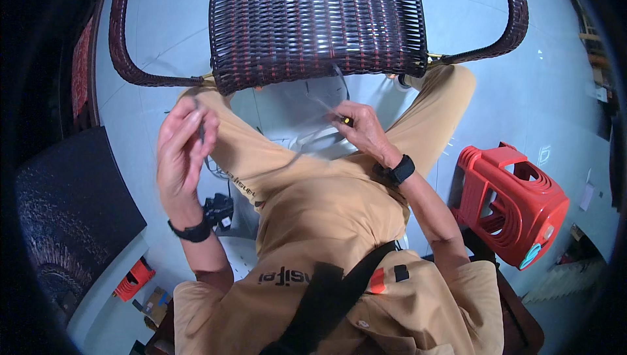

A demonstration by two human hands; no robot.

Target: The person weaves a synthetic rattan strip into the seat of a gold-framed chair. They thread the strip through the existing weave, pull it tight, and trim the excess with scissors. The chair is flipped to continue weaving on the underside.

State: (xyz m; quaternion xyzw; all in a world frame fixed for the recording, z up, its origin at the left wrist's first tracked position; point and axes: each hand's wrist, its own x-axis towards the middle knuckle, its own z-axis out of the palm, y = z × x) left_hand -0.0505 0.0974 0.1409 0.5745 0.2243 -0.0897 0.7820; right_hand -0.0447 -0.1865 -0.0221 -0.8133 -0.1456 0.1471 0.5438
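A dark brown woven wicker chair (313,25) with reddish strands stands in front of me, its near woven edge between my knees. My left hand (186,143), raised at the left and smeared by motion, pinches a flat grey-black weaving strip (297,162). That strip loops across my lap. My right hand (366,131) is closed round a small tool with a black and yellow handle (347,120), just below the chair's edge. A thin blurred shaft seems to point from it toward the chair; its tip is unclear. A strip end hangs from the woven edge near this hand.
Curved wicker arms (121,35) rise on both sides of the chair. A red plastic stool (516,201) lies on its side at my right. At my left are a dark panel (78,218) and a smaller red plastic object (134,278). Pale tiles (434,152) cover the floor.
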